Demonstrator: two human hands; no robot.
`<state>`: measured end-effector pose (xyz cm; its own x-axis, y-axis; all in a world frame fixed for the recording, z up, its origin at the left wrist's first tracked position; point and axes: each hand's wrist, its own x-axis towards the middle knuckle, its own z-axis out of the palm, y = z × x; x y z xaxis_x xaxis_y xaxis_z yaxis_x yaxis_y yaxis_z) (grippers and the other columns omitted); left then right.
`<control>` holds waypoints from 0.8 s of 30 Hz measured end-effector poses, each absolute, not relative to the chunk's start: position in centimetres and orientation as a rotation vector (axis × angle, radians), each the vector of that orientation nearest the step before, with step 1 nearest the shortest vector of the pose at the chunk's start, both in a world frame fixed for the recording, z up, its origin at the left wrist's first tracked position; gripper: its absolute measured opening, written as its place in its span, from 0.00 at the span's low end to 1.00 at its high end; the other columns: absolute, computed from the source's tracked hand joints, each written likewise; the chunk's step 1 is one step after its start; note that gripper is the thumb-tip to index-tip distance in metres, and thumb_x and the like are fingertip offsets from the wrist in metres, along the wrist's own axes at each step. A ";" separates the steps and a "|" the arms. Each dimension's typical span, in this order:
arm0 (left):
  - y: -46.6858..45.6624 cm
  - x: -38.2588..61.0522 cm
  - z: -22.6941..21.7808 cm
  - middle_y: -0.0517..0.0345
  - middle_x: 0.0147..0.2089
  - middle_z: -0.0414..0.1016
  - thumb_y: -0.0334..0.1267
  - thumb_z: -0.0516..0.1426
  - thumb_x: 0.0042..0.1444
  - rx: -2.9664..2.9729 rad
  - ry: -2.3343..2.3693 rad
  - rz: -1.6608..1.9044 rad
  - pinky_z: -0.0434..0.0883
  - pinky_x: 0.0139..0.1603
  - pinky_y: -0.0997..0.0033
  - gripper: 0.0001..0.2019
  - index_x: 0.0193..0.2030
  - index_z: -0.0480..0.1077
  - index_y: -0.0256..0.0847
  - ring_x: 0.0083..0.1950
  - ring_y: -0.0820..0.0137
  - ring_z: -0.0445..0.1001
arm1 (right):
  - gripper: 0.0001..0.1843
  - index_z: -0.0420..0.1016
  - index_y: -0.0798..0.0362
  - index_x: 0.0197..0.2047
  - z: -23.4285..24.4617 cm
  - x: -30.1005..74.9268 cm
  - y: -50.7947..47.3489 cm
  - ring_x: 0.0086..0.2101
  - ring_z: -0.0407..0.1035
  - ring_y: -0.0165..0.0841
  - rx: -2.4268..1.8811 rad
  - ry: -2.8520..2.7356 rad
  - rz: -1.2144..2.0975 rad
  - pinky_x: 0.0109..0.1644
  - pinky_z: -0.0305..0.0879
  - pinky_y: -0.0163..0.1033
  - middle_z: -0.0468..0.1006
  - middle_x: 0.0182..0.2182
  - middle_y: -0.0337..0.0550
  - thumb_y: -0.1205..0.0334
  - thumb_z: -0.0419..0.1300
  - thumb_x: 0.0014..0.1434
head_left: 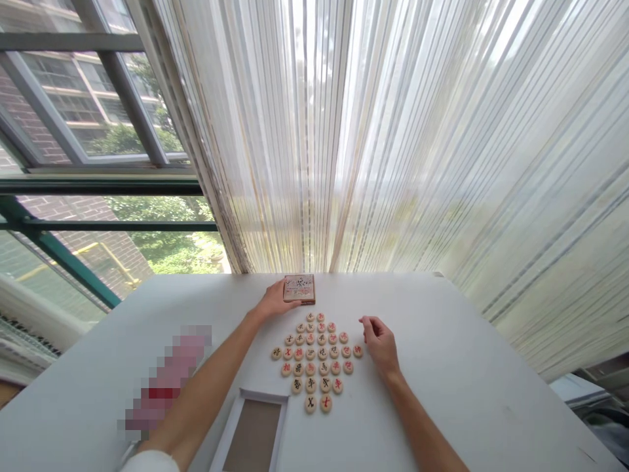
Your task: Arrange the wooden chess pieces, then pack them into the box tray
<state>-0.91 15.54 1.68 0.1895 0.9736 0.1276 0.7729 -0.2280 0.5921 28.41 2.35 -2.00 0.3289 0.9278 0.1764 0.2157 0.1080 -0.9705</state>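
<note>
My left hand (275, 301) grips the left side of a small square box (299, 289) with dark characters on its lid. The thumb lies along the near edge, and the box sits on the white table (427, 400). In front of it, round wooden Chinese chess pieces (310, 354) lie flat in a diamond of rows, marked with red or black characters. To the right of the diamond, my right hand (380, 339) is closed with curled fingers, just above the table and apart from the pieces. Nothing shows in it.
A shallow white tray (285, 419) with a brown-grey bottom lies at the near edge, left of the lowest pieces. A pixelated pink and red item (171, 373) lies beyond my left forearm. Sheer striped curtains (393, 164) hang behind the table, beside a window (88, 105).
</note>
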 end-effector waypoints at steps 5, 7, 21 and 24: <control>15.3 -0.3 0.0 0.43 0.66 0.63 0.51 0.64 0.47 2.188 1.629 0.628 0.57 0.66 0.57 0.39 0.64 0.61 0.39 0.67 0.50 0.60 | 0.28 0.77 0.55 0.34 -1.7 28.2 2.4 0.22 0.63 0.34 -1.386 -1.150 0.743 0.27 0.62 0.36 0.71 0.20 0.39 0.36 0.56 0.57; 15.4 1.1 -0.5 0.43 0.66 0.63 0.51 0.62 0.50 2.229 1.622 0.632 0.55 0.67 0.57 0.36 0.64 0.61 0.39 0.67 0.52 0.59 | 0.28 0.78 0.55 0.34 -1.7 28.2 2.4 0.22 0.63 0.33 -1.385 -1.150 0.742 0.27 0.62 0.36 0.72 0.20 0.39 0.36 0.56 0.57; 13.9 3.7 0.7 0.42 0.60 0.69 0.51 0.54 0.61 2.236 1.626 0.690 0.64 0.61 0.54 0.26 0.61 0.63 0.38 0.61 0.52 0.67 | 0.26 0.78 0.55 0.35 -2.2 28.4 2.5 0.22 0.63 0.33 -1.384 -1.163 0.721 0.26 0.61 0.35 0.70 0.20 0.38 0.39 0.57 0.57; 12.5 2.7 2.7 0.45 0.60 0.69 0.46 0.52 0.63 2.271 1.564 0.764 0.63 0.62 0.55 0.20 0.59 0.65 0.39 0.62 0.55 0.65 | 0.26 0.78 0.56 0.35 -2.2 28.4 2.5 0.22 0.62 0.33 -1.383 -1.154 0.718 0.26 0.60 0.36 0.70 0.20 0.38 0.39 0.57 0.57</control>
